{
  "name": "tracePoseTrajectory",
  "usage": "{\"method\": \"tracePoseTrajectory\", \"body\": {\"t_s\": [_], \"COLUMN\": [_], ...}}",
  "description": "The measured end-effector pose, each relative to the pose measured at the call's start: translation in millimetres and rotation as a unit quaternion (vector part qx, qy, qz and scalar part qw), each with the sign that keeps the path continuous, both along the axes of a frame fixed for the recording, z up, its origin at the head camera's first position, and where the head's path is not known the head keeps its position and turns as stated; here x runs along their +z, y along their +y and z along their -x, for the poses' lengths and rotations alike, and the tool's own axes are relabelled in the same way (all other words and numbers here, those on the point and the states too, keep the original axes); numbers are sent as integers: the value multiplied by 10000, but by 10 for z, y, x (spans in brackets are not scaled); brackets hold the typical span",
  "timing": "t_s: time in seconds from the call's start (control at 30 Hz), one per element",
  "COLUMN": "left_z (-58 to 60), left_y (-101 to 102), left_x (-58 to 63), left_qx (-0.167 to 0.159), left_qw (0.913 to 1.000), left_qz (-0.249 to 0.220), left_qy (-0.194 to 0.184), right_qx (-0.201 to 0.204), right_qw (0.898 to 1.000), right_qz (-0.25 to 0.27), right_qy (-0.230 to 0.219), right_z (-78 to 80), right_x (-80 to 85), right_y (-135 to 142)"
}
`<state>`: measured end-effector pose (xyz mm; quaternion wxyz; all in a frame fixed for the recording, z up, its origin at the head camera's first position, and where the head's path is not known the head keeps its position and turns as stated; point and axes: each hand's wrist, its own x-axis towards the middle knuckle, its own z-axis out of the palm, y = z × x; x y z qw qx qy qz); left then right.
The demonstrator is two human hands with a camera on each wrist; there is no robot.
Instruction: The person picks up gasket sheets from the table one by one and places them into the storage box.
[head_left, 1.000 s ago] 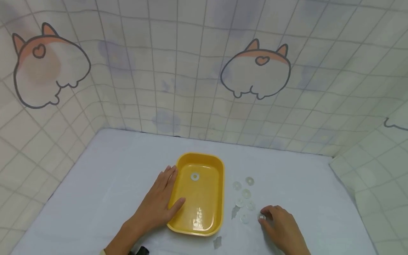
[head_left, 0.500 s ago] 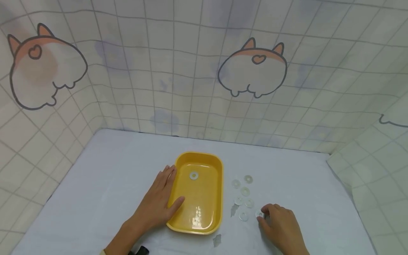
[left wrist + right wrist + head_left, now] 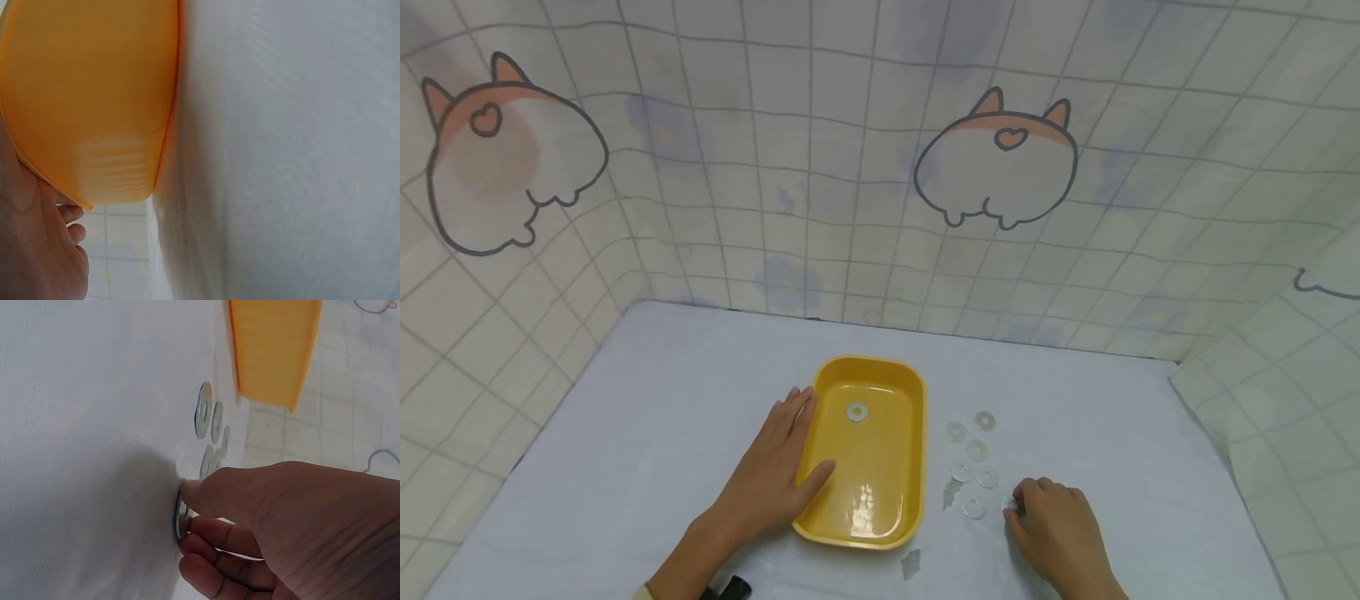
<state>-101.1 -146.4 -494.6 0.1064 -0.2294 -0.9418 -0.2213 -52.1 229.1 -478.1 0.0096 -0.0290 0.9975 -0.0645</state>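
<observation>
My left hand lies along the left rim of a yellow plastic tray, fingers straight and thumb reaching over the inside. The left wrist view shows the palm against the tray's outer wall. One metal washer lies flat inside the tray, toward its far end. To the right of the tray, my right hand pinches another washer between thumb and fingertips, right at the white cloth. Several loose washers lie between that hand and the tray; some show beyond the thumb in the right wrist view.
A white cloth covers the table. Grey patches mark it near the tray. A small black object sits by the left wrist at the front edge. Tile-patterned curtains with cartoon animals enclose the back and sides.
The right hand's fingers have closed in on the washer, which showed more openly between them half a second ago. The left hand and tray stay in place.
</observation>
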Motion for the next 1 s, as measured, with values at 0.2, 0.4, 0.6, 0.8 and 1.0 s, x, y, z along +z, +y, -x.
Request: {"method": "tracePoseTrajectory", "body": {"t_s": [0.2, 0.4, 0.6, 0.8, 1.0], "left_z": [7, 14, 16, 7, 1], "left_y": [24, 28, 15, 4, 0], "left_x": [5, 20, 27, 24, 28], "left_qx": [-34, 10, 53, 83, 63], "left_qw": [9999, 9997, 9987, 9985, 9986], "left_qz": [-132, -71, -49, -61, -103], "left_qy": [-29, -250, -503, -537, -511], "right_qx": [134, 266, 200, 103, 77], "right_qw": [9995, 9980, 9971, 9967, 9969], "right_qz": [-257, -351, -164, 102, 311], "right_qy": [103, 463, 716, 794, 722], "right_z": [-1, -20, -54, -59, -64], "right_x": [6, -12, -65, -123, -122], "right_y": [-4, -25, -31, -18, 10]}}
